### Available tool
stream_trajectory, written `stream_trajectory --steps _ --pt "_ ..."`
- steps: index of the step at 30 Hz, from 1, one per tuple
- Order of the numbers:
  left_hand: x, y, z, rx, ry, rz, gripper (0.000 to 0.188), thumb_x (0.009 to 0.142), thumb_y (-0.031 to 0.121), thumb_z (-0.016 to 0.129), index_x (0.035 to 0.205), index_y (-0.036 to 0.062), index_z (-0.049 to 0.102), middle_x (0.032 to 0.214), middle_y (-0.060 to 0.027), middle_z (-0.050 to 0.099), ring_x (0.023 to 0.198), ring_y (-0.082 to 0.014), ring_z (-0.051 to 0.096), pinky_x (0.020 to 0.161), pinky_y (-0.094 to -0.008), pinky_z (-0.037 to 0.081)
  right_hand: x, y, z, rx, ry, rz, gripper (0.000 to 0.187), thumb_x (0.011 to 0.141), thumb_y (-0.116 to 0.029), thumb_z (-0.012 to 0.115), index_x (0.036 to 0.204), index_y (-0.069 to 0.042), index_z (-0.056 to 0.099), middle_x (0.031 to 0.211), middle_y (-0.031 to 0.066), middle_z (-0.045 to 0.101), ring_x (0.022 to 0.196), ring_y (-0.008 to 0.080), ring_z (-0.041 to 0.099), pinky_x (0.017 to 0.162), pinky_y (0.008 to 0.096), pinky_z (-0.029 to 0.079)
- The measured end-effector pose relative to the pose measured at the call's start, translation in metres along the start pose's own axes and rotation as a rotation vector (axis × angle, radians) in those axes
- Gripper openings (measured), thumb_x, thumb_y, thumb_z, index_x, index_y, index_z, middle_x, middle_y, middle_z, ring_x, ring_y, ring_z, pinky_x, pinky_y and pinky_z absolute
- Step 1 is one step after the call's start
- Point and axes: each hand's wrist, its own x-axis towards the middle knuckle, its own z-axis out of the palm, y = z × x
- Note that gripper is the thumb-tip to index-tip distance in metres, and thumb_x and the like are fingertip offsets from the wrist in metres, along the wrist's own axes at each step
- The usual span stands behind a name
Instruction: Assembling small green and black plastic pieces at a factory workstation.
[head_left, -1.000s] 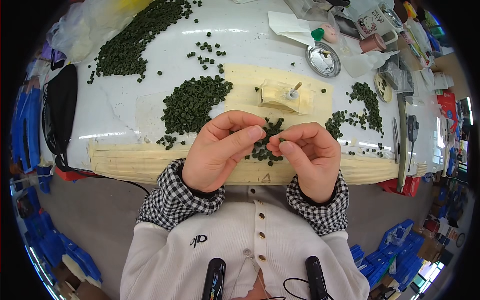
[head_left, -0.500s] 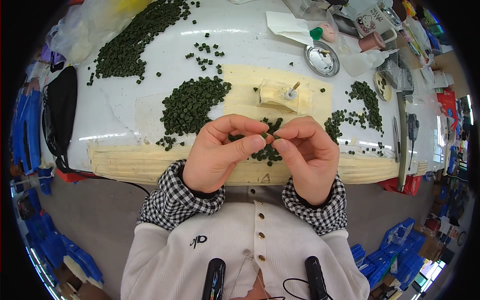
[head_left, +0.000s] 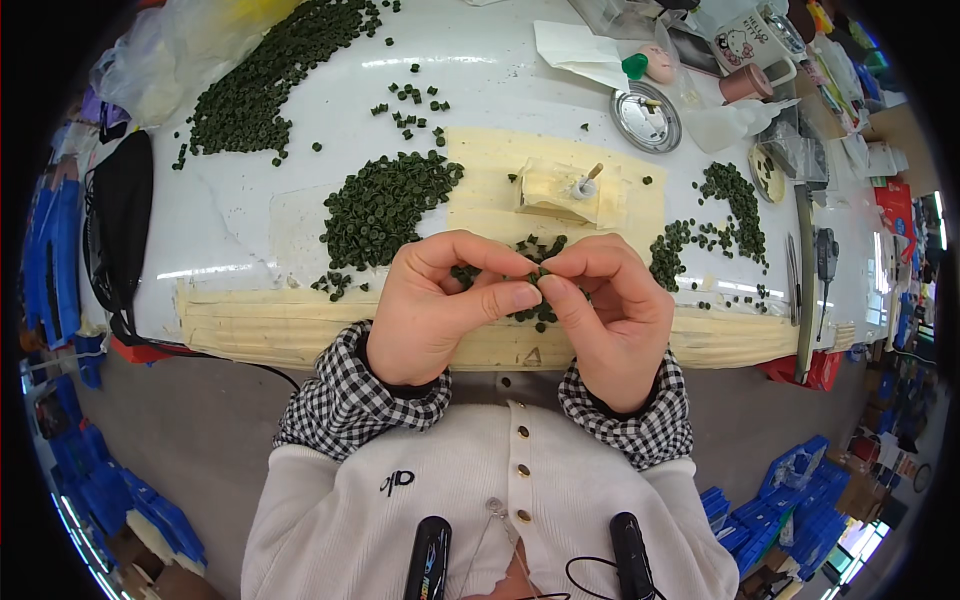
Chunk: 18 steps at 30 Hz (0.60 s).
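My left hand (head_left: 440,300) and my right hand (head_left: 610,305) meet fingertip to fingertip above the near part of the table. Between the pinched thumbs and forefingers is a small dark green part (head_left: 537,275), mostly covered by the fingers. Both hands appear to grip it. Beneath and behind the fingers lies a small group of the same round green parts (head_left: 541,312), partly hidden. Left of my left hand spreads a bigger pile of green parts (head_left: 385,210). A taped block (head_left: 560,192) with a short upright peg stands just beyond my hands.
A long heap of green parts (head_left: 245,105) lies far left, beside a clear plastic bag (head_left: 150,80). More parts (head_left: 735,205) are scattered at right. A round metal dish (head_left: 646,117), a white mug (head_left: 750,42) and tweezers (head_left: 794,270) also sit there. Yellow tape covers the front edge (head_left: 270,320).
My right hand has shifted slightly left, and its fingertips have closed up against those of my left hand. The piles on the table look the same.
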Motion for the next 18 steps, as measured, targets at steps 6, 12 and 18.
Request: stream_trajectory --steps 6,12,18 --pt "0.0011 -0.0023 -0.0021 0.013 -0.009 0.041 0.016 0.074 -0.006 0.071 0.088 -0.0007 0.066 0.086 -0.0059 0.067 0.075 -0.0061 0.057 0.068 -0.0182 0.048 -0.0015 0.0014 0.0008 -0.023 0.02 -0.012 0.012 0.079 0.006 0.065 0.09 0.004 0.063 0.089 0.008 0.06 0.079 0.0123 0.059 0.071 0.0227 0.049" --pt "0.0006 -0.0006 -0.0002 0.057 -0.006 0.118 0.016 0.075 -0.009 0.068 0.089 -0.0019 0.066 0.089 -0.0069 0.067 0.077 -0.0074 0.058 0.072 -0.0202 0.048 -0.004 0.0061 0.0019 -0.159 0.037 -0.141 0.016 0.076 0.008 0.065 0.092 0.004 0.066 0.086 0.0104 0.062 0.077 0.0144 0.059 0.068 0.0229 0.048" --pt "0.0008 -0.0038 -0.0069 0.183 -0.024 0.208 0.017 0.074 -0.01 0.068 0.089 -0.0018 0.068 0.091 -0.0075 0.066 0.069 -0.0047 0.053 0.066 -0.0189 0.045 -0.0054 0.0038 -0.0005 -0.096 0.008 -0.076 0.02 0.076 0.009 0.065 0.096 0.003 0.067 0.088 0.0107 0.062 0.078 0.015 0.059 0.068 0.0231 0.048"
